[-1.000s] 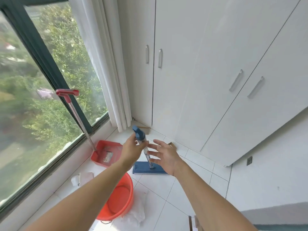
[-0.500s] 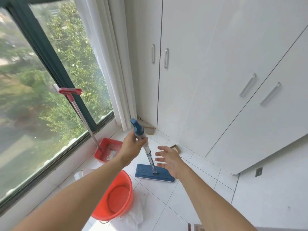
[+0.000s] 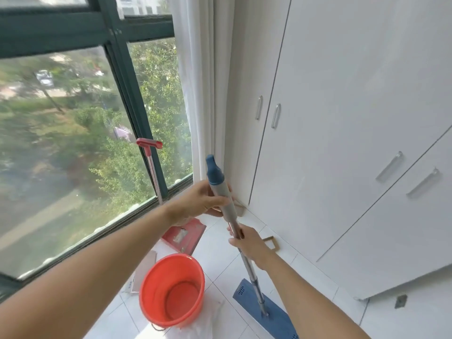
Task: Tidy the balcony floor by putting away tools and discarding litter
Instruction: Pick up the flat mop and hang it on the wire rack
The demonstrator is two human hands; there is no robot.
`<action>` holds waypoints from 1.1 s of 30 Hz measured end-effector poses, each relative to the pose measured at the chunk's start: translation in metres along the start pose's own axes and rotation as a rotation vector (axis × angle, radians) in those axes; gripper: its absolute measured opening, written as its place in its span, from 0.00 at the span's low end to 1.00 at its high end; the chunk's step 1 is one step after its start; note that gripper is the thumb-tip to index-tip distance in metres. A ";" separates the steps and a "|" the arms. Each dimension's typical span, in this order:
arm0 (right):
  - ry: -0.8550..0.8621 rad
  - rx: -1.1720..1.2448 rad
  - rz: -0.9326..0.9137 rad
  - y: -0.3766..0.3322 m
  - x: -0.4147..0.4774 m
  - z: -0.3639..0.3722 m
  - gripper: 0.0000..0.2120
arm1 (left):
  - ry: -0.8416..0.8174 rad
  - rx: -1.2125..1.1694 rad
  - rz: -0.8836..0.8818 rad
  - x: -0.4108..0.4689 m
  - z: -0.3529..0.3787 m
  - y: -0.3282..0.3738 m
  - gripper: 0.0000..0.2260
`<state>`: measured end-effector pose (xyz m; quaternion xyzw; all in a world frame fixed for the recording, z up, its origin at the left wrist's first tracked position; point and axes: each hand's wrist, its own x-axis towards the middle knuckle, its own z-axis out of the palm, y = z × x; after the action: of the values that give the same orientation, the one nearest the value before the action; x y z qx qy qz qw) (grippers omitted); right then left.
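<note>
Mop (image 3: 255,283) stands tilted mid-scene, its blue head on the tiles at near right. Far left, a red dustpan (image 3: 186,234) sits by the window (image 3: 73,143), with an orange bucket (image 3: 152,311) nearer. The left hand (image 3: 198,201) wraps the mop's grey grip near its top. The right hand (image 3: 247,241) clenches the metal pole lower down. White cabinets (image 3: 342,143) fill the right.

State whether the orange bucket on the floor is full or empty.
Empty: the orange bucket stands upright, and its bare bottom shows with nothing inside.
</note>
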<state>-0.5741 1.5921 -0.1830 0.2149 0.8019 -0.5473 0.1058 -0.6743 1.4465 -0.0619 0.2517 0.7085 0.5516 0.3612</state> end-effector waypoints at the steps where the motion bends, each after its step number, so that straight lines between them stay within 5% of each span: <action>1: -0.012 0.007 -0.019 -0.004 -0.002 0.002 0.12 | -0.004 -0.024 -0.003 -0.006 -0.006 0.003 0.09; 8: -0.216 -0.031 -0.079 -0.046 -0.019 0.026 0.15 | 0.009 -0.153 -0.020 -0.059 -0.056 0.006 0.11; 13: -0.211 -0.183 -0.155 -0.075 -0.030 0.074 0.03 | 0.057 -0.186 -0.004 -0.110 -0.087 0.005 0.14; 14: -0.206 -0.228 -0.177 -0.081 -0.033 0.085 0.08 | 0.073 -0.183 -0.001 -0.120 -0.091 0.005 0.15; 16: -0.194 -0.308 -0.213 -0.093 -0.039 0.110 0.16 | 0.115 -0.171 0.001 -0.143 -0.102 0.005 0.17; 19: -0.174 -0.375 -0.248 -0.115 -0.058 0.151 0.08 | 0.174 -0.157 0.022 -0.182 -0.119 0.003 0.16; 27: -0.155 -0.461 -0.357 -0.165 -0.103 0.262 0.11 | 0.410 -0.213 0.137 -0.298 -0.167 -0.006 0.15; 33: -0.320 -0.499 -0.441 -0.198 -0.146 0.350 0.11 | 0.574 -0.231 0.134 -0.401 -0.201 -0.028 0.16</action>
<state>-0.5586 1.1745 -0.0911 -0.0841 0.9111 -0.3712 0.1585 -0.5863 1.0158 0.0313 0.0892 0.6959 0.6996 0.1356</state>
